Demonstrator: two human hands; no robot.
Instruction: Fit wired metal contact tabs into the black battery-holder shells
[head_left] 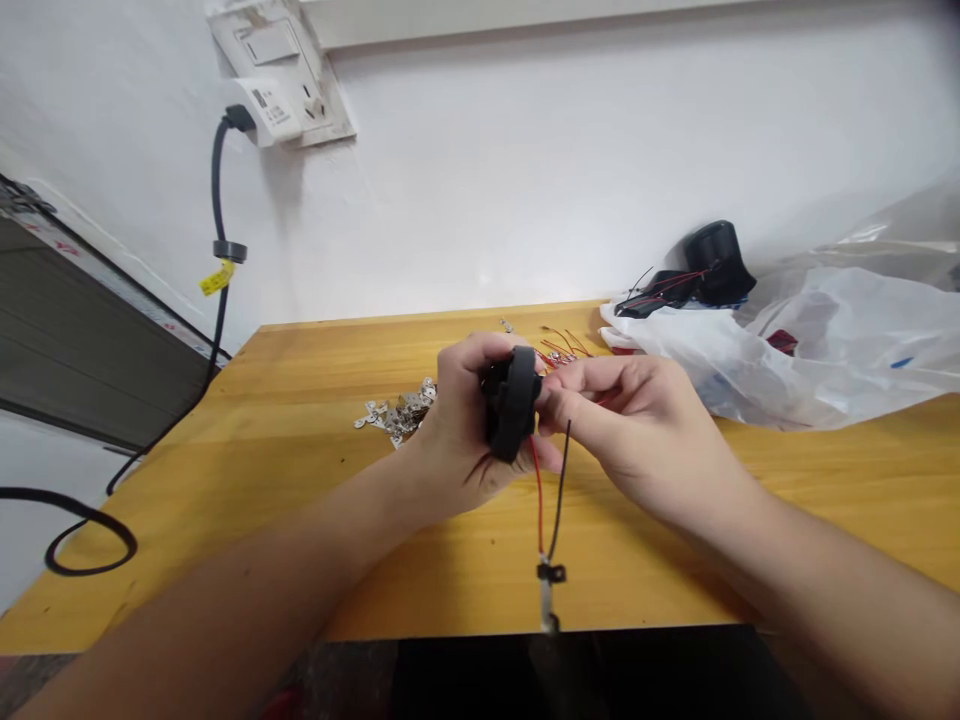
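My left hand (457, 430) is wrapped round a black round plastic part (514, 405), held edge-on above the table. The fingers of my right hand (637, 415) are pinched together at the part's right side; what lies between the fingertips is too small to make out. A red wire (539, 500) and a black wire (561, 490) hang below the part. They run down to a small connector piece (551, 573) with a metal-looking end near the table's front edge. Behind my left hand lies a pile of small metal pieces (405, 412).
Short red wires (570, 345) lie behind my hands on the wooden table (300, 420). At the right are a white plastic bag (840, 350) and black plastic parts (716, 265) with wires. A dark cable (217, 190) hangs from the wall socket (315, 100) at left.
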